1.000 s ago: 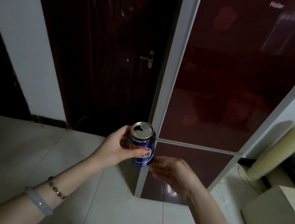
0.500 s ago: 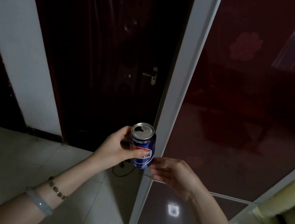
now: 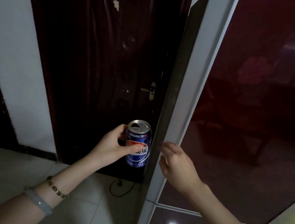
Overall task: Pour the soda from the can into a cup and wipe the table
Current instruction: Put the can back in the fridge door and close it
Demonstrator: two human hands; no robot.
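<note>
A blue soda can [image 3: 138, 155] with a red and white logo stands upright in the air, its silver top open. My left hand [image 3: 115, 145] grips it from the left, thumb across the logo and fingers behind. My right hand [image 3: 176, 164] hovers a little to the right of the can, apart from it, fingers loosely bent toward the fridge edge and holding nothing. No cup, table or cloth is in view.
A dark red fridge [image 3: 259, 121] with a pale grey side edge [image 3: 188, 99] fills the right. A dark door [image 3: 101, 64] with a brass handle [image 3: 149, 90] stands behind the can. Pale floor tiles [image 3: 3, 175] and a black cable [image 3: 119, 188] lie below.
The view has tilted up and shifted left along the fridge. My right hand has drawn away from the can to the right; my left hand keeps its grip.
</note>
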